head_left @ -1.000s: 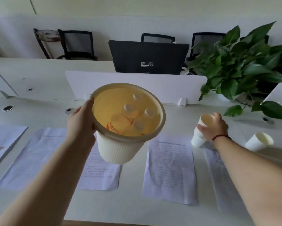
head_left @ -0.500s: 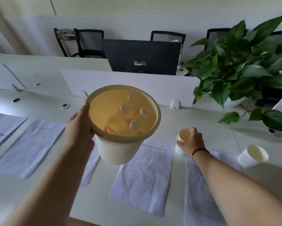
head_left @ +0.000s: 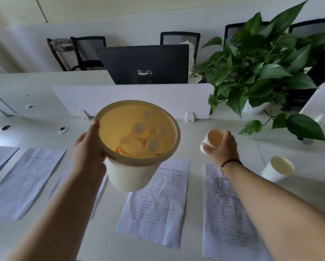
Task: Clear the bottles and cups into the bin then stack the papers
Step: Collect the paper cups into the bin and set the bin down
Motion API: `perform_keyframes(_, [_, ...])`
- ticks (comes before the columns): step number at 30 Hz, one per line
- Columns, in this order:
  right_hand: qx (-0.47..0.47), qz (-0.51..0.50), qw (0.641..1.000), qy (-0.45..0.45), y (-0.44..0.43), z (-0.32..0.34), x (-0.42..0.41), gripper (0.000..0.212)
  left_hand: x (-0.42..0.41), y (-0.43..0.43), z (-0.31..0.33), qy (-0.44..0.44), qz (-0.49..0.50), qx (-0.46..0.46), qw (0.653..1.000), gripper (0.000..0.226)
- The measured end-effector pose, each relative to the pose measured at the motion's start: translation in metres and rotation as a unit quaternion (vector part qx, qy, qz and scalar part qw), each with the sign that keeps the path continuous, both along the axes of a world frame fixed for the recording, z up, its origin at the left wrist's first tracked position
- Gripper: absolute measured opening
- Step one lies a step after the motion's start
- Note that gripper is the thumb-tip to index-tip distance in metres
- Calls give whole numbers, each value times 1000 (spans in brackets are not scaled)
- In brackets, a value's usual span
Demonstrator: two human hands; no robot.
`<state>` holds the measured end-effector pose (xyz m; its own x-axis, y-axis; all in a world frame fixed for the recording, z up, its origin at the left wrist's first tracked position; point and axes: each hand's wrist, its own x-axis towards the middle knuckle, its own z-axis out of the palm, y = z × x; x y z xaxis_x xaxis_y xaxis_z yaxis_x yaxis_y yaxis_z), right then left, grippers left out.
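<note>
Looking down through the head camera, I see a long white desk [head_left: 195,129] with printed papers [head_left: 156,208] lying side by side across it, several sheets from left to right. Behind a low white divider [head_left: 131,98] stands a dark monitor [head_left: 146,65], and a leafy green plant [head_left: 261,68] fills the right side. My left hand [head_left: 88,153] grips the rim of a cream ribbed bin [head_left: 135,147], holding it in the air above the papers, tipped toward me. Inside the bin lie several bottles [head_left: 139,140] with white caps, one with an orange label. My right hand [head_left: 222,146] is closed around a white paper cup [head_left: 212,138], lifted off the desk just right of the bin, its mouth tilted toward me. A second cup [head_left: 278,168] stands on the desk farther right, apart from both hands.
</note>
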<state>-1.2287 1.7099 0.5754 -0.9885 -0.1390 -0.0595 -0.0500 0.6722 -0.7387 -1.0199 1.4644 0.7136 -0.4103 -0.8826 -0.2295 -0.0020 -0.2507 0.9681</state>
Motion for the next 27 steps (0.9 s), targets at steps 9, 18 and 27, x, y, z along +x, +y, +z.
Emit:
perform_keyframes(9, [-54, -230, 969, 72, 120, 49, -45, 84, -54, 32, -1, 8, -54, 5, 998, 27])
perform_keyframes(18, [-92, -332, 938, -42, 172, 23, -31, 87, -79, 67, -6, 13, -95, 15, 995, 26])
perform_keyframes(27, [-9, -295, 950, -106, 171, 0, -28, 84, -83, 78, -6, -6, -91, 19, 996, 26])
